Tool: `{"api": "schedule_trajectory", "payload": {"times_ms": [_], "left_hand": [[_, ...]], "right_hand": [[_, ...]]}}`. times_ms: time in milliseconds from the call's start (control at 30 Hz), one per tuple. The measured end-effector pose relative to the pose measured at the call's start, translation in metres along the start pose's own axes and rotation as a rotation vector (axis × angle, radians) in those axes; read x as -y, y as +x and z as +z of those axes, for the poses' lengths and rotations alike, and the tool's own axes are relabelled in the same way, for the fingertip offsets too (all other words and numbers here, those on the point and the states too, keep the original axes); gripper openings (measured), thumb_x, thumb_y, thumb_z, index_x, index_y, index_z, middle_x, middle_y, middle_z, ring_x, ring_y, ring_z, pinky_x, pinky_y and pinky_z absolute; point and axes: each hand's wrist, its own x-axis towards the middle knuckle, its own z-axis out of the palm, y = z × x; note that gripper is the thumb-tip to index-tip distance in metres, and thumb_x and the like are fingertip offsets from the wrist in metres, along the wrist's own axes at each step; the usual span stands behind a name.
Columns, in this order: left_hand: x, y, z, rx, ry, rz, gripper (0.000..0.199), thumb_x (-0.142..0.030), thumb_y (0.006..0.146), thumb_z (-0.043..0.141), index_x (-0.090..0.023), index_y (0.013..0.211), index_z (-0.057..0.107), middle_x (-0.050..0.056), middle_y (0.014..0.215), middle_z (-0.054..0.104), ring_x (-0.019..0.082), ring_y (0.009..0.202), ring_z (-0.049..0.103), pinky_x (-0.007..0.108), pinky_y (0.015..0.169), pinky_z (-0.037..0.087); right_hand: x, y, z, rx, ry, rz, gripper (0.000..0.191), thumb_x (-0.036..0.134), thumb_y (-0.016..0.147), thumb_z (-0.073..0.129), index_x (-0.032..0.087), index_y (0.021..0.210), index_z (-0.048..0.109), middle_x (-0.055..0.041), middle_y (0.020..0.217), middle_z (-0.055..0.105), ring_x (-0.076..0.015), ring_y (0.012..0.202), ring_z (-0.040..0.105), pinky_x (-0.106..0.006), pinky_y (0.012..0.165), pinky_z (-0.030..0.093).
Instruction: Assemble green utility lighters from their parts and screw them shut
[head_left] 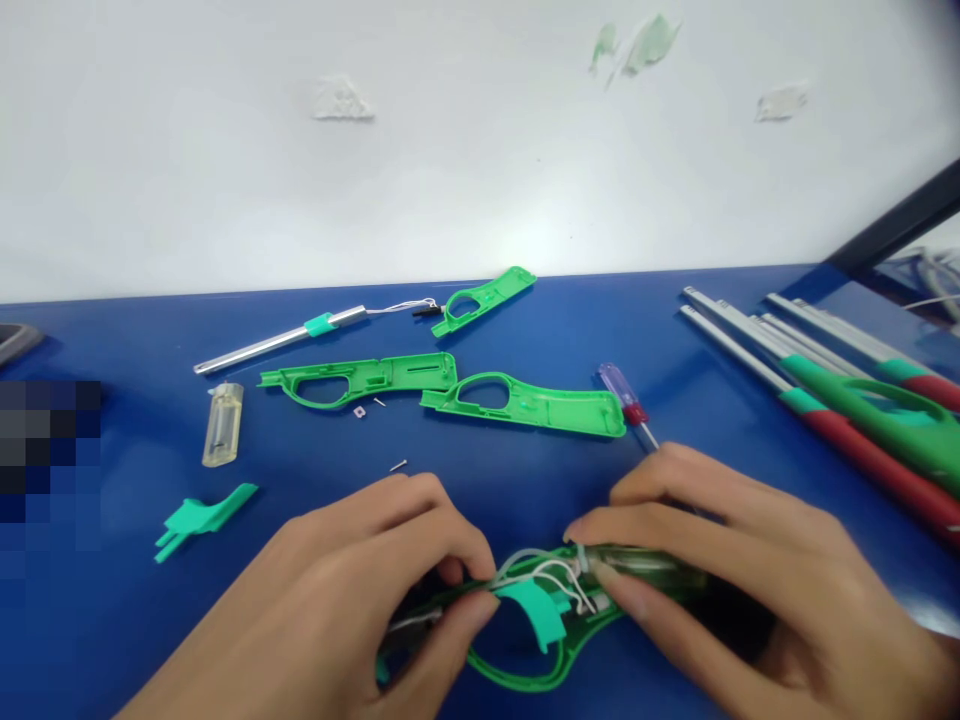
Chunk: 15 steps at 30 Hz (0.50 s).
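In the head view a green lighter shell half [517, 682] lies open side up at the bottom middle, between my hands. My left hand [345, 590] pinches its left end, thumb and forefinger on the thin tube and white wires [551, 570]. A teal trigger [541, 608] sits across the shell's finger loop. At the other end, my right hand [757, 560] is closed around a clear fuel tank [637, 563], its thumb and forefinger at the tank's valve. My palm hides the shell's far right end.
Behind lie several green shell halves [555, 408], a metal lighter barrel [262, 348] with wires, a purple-handled screwdriver [622, 392] and small screws [399, 466]. A spare fuel tank [223, 425] and teal trigger [199, 517] lie left. Several whole lighters [862, 440] are at right.
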Motion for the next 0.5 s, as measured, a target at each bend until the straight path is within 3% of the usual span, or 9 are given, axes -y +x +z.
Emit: {"api": "schedule_trajectory", "payload": {"times_ms": [100, 300, 500], "left_hand": [[0.000, -0.001, 0.001, -0.001, 0.024, 0.000, 0.017, -0.014, 0.092, 0.059, -0.030, 0.094, 0.062, -0.008, 0.081, 0.065, 0.007, 0.063, 0.063, 0.015, 0.044, 0.041], [0.000, -0.001, 0.003, 0.014, 0.077, -0.017, 0.011, -0.017, 0.092, 0.058, -0.028, 0.090, 0.057, -0.008, 0.075, 0.061, 0.007, 0.053, 0.056, 0.019, 0.045, 0.042], [0.000, -0.003, 0.007, -0.020, 0.170, 0.009, 0.010, -0.017, 0.093, 0.056, -0.027, 0.090, 0.054, -0.006, 0.075, 0.059, 0.011, 0.054, 0.056, 0.023, 0.046, 0.042]], "right_hand": [[-0.004, -0.003, -0.001, 0.083, -0.046, 0.003, 0.028, 0.042, 0.097, 0.065, 0.035, 0.124, 0.071, -0.0071, 0.121, 0.070, -0.0272, 0.110, 0.071, -0.036, 0.078, 0.067], [-0.005, -0.003, -0.005, 0.131, 0.014, 0.091, 0.026, 0.044, 0.100, 0.062, 0.038, 0.123, 0.073, -0.0048, 0.127, 0.070, -0.0263, 0.111, 0.072, -0.037, 0.086, 0.067], [-0.001, 0.009, -0.009, 0.174, 0.152, 0.164, 0.023, 0.046, 0.100, 0.063, 0.036, 0.117, 0.076, -0.0027, 0.116, 0.074, -0.0220, 0.106, 0.073, -0.029, 0.084, 0.066]]}}
